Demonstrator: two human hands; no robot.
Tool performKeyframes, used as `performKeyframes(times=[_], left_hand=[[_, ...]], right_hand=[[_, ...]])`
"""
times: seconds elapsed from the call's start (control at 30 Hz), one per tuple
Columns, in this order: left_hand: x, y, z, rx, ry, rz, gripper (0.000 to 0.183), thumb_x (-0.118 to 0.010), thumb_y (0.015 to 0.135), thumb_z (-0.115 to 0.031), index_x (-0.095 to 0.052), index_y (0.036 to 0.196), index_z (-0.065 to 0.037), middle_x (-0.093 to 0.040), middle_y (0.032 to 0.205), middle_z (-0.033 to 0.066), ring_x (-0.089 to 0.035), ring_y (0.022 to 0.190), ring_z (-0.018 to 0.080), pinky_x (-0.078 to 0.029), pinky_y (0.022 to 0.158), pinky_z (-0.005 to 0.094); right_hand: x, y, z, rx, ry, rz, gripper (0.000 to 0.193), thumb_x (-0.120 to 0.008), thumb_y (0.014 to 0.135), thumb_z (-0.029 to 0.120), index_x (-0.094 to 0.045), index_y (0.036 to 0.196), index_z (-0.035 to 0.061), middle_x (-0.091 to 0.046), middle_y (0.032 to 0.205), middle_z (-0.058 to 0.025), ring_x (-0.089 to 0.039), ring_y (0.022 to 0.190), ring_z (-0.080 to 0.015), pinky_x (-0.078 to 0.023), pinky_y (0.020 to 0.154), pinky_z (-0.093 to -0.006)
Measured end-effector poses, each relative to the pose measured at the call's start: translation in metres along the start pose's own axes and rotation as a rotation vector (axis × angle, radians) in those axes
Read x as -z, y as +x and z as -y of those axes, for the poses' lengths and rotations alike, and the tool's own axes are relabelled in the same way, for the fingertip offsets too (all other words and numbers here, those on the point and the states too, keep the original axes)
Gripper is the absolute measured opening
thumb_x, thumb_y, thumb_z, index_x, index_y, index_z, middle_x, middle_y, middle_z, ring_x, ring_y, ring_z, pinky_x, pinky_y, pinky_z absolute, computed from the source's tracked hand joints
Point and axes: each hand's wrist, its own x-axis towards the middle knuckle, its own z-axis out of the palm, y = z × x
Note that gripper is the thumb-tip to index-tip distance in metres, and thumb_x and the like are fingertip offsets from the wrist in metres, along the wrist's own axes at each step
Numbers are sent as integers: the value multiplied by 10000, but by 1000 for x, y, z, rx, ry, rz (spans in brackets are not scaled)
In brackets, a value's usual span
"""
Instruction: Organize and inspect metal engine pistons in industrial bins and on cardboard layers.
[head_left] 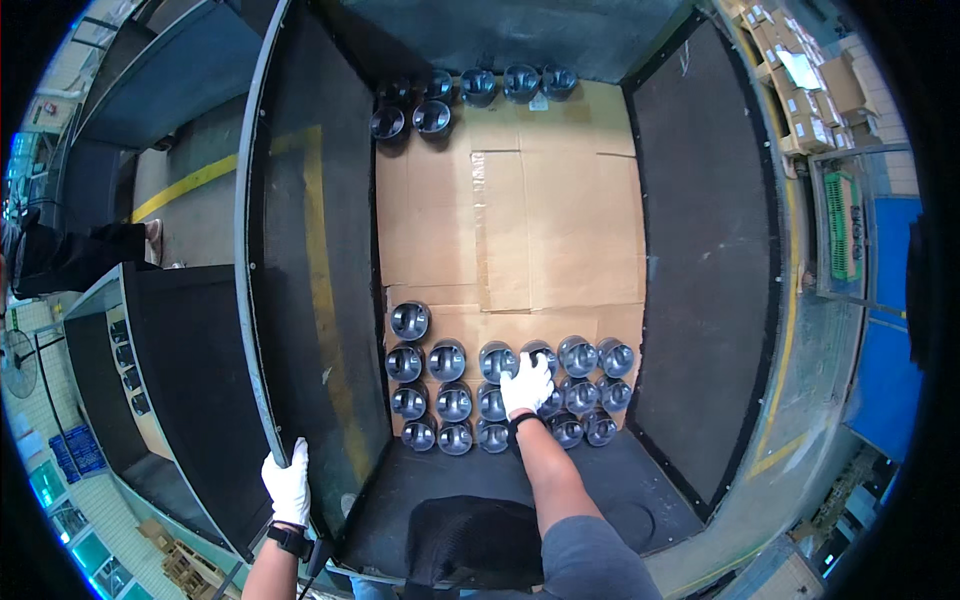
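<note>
Dark, shiny engine pistons, open side up, stand in rows on the near part of a cardboard sheet inside a deep, dark-walled bin. My right hand, in a white glove, reaches down among them. Its fingers close over the near edge of one piston in the farthest full row, and the palm hides part of its neighbours. At the left, my gloved left hand grips the metal rim of the bin's side wall; part of its fingers is hidden.
More pistons stand against the bin's far wall, mostly left. Tall black side walls enclose the space. Another dark bin stands to the left, with a person's leg beyond it. Cardboard boxes are stacked at the far right.
</note>
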Motion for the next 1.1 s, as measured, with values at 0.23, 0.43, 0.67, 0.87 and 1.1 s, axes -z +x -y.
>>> performKeyframes(times=[0.23, 0.43, 0.67, 0.87, 1.1], left_hand=[[-8, 4, -2, -81, 29, 8, 350, -753, 865, -298, -572, 705, -46, -465, 594, -19, -378, 569, 97, -345, 517, 326], [10, 1, -21, -92, 98, -6, 390, -678, 839, -420, -698, 806, -32, -682, 777, 208, -668, 776, 412, -511, 694, 470], [10, 10, 8, -5, 190, 164, 461, -652, 792, -464, -716, 927, -28, -705, 998, 221, -683, 962, 375, -544, 858, 449], [107, -28, 25, -636, -52, 326, 576, -650, 785, -526, -672, 1135, -68, -685, 1088, 203, -629, 1087, 333, -482, 970, 441], [257, -79, 152, -1049, -51, 403, 211, -530, 939, -274, -654, 1036, -134, -672, 733, 140, -635, 665, 344, -485, 624, 440]], right_hand=[[67, -49, -44, 334, 26, 363, 294, -603, 827, 275, -721, 1012, 79, -683, 1014, -201, -661, 947, -392, -531, 853, -469], [150, -91, -2, 660, -111, 392, 305, -576, 817, 323, -726, 928, 81, -703, 971, -181, -663, 933, -381, -527, 839, -475], [242, -209, 58, 988, -80, 281, 371, -554, 940, 383, -681, 1143, 100, -671, 1142, -125, -599, 1102, -324, -448, 992, -391], [283, -399, 78, 1161, 321, 420, 98, -627, 910, 120, -625, 937, 26, -617, 827, -128, -591, 740, -244, -494, 672, -366], [299, -550, 192, 1153, -100, 726, 242, -533, 979, 213, -611, 1032, -10, -668, 972, -169, -634, 877, -294, -489, 777, -382]])
